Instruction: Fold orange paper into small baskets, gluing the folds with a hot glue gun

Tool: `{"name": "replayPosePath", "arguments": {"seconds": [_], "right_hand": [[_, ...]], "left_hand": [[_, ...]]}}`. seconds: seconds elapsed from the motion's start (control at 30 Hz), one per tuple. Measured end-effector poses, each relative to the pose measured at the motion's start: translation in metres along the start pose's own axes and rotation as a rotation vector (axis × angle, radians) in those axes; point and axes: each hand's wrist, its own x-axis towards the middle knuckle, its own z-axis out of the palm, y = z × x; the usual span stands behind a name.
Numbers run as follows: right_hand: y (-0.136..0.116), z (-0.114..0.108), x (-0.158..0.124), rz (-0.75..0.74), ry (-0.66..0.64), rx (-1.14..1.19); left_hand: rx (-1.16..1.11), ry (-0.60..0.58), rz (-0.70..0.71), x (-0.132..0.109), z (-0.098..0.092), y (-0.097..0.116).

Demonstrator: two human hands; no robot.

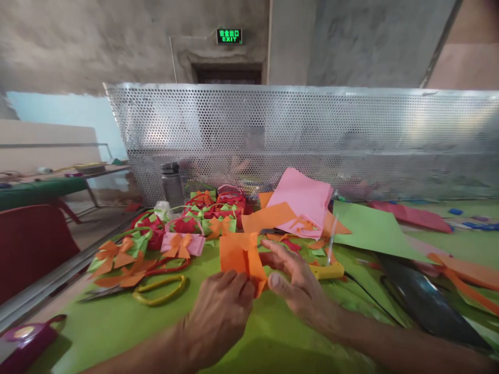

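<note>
A folded orange paper piece [238,255] stands on the green table [117,322] in front of me. My left hand [222,311] is closed on its lower edge, fingers curled over the paper. My right hand [298,283] touches the paper's right side, thumb near its lower corner and fingers stretched out behind it. Just right of that hand lies a yellow-handled cutter [327,270].
Several finished paper baskets [183,236] in red, green, orange and pink stand at the left. Yellow-handled scissors [156,291], pink sheets [304,200], a green sheet [370,228], a grey bottle [172,184] and a perforated metal screen [312,140] surround the work spot.
</note>
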Motion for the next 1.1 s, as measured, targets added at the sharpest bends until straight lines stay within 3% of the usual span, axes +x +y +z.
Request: {"name": "replayPosePath", "arguments": {"seconds": [0.2, 0.33, 0.47, 0.57, 0.7, 0.87, 1.1], "right_hand": [[0.004, 0.006, 0.003, 0.0, 0.059, -0.32], [0.004, 0.006, 0.008, -0.006, 0.041, -0.457], [0.007, 0.002, 0.011, -0.037, 0.03, -0.495], [0.007, 0.0, 0.009, -0.053, 0.024, -0.528], [0.001, 0.003, 0.003, -0.079, -0.04, -0.541], [-0.011, 0.007, -0.003, -0.179, -0.188, -0.537], [-0.008, 0.001, 0.001, -0.188, -0.141, -0.681]], "left_hand": [[0.058, -0.014, 0.049, -0.004, 0.009, 0.011], [-0.023, 0.184, 0.054, -0.005, 0.006, 0.018], [-0.075, 0.363, 0.051, 0.001, -0.015, 0.003], [-0.014, 0.405, 0.013, 0.005, -0.019, -0.018], [0.015, 0.282, -0.005, 0.006, -0.008, -0.033], [0.01, 0.278, 0.07, 0.009, -0.006, -0.029], [-0.115, 0.244, 0.004, 0.011, -0.016, -0.032]]}}
